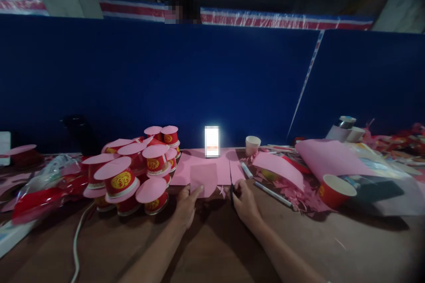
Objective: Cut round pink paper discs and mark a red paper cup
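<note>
My left hand [187, 205] pinches the lower left edge of a piece of pink paper [204, 179], which has a rounded lower right side and straight upper edges. To the right of it, my right hand [245, 199] is closed around the handles of dark scissors [232, 193], their blades pointing away from me and apart from the paper. Small pink scraps [222, 191] lie between the hands. Behind them a large pink sheet [182, 170] is spread flat on the brown table [212, 247], and a lit phone [212, 141] stands upright at its back edge.
Several red paper cups with pink discs [121, 180] are stacked at the left, near a white cable [77, 239]. At the right lie a marker [274, 194], a heap of pink scraps [310, 194], a red cup [337, 191] and a white cup [253, 145]. A blue partition [212, 75] closes the back.
</note>
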Tool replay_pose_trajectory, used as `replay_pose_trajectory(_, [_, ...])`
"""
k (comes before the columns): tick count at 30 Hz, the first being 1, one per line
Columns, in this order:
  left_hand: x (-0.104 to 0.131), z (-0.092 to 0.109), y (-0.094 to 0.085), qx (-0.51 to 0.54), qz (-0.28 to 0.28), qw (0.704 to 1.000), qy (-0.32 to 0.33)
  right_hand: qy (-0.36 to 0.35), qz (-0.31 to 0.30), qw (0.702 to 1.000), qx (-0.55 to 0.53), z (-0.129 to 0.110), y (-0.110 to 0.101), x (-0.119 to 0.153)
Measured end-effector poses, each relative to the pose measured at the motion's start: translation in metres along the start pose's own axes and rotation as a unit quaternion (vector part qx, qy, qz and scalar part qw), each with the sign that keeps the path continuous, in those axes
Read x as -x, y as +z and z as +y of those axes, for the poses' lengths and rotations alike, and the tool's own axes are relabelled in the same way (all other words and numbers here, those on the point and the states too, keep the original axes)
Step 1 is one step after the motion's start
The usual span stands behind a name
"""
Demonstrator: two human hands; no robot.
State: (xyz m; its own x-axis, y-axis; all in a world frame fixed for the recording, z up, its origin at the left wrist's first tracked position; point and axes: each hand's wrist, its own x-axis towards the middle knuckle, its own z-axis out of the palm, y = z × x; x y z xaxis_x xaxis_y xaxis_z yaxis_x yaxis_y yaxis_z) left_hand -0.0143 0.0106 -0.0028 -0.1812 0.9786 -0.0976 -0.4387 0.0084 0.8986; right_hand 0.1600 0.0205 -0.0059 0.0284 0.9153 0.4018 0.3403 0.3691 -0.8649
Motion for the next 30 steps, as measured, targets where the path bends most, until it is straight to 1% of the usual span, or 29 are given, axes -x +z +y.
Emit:
replay_pose_trajectory(2, [-0.001, -0.001, 0.0, -0.01, -0.005, 1.0, 0.009, -0.015, 0.0, 0.998, 0.062, 0.004, -0.003, -0.004])
replay_pose_trajectory(4, [-0.002, -0.001, 0.0, -0.015, -0.006, 1.0, 0.014, -0.015, 0.0, 0.995, 0.098, 0.006, -0.005, -0.008])
replay_pose_trajectory(9, [-0.002, -0.002, 0.0, -0.019, -0.007, 1.0, 0.021, -0.001, 0.011, 0.992, 0.129, 0.008, -0.005, -0.015])
replay_pose_trajectory(14, [-0.003, -0.004, -0.001, -0.033, -0.015, 0.999, 0.022, -0.004, 0.004, 0.991, 0.131, 0.009, -0.001, -0.018])
replay_pose_trajectory(19, [-0.003, -0.001, 0.002, -0.037, 0.002, 0.999, 0.016, -0.014, -0.015, 0.995, 0.102, 0.01, 0.001, -0.018])
replay_pose_trajectory(25, [-0.002, -0.001, 0.002, -0.039, -0.003, 0.999, 0.024, 0.009, 0.012, 0.998, 0.058, 0.014, 0.002, -0.018])
replay_pose_trajectory(30, [-0.002, -0.003, 0.0, -0.036, -0.003, 0.999, 0.027, -0.004, -0.018, 0.997, 0.07, 0.019, 0.001, -0.019])
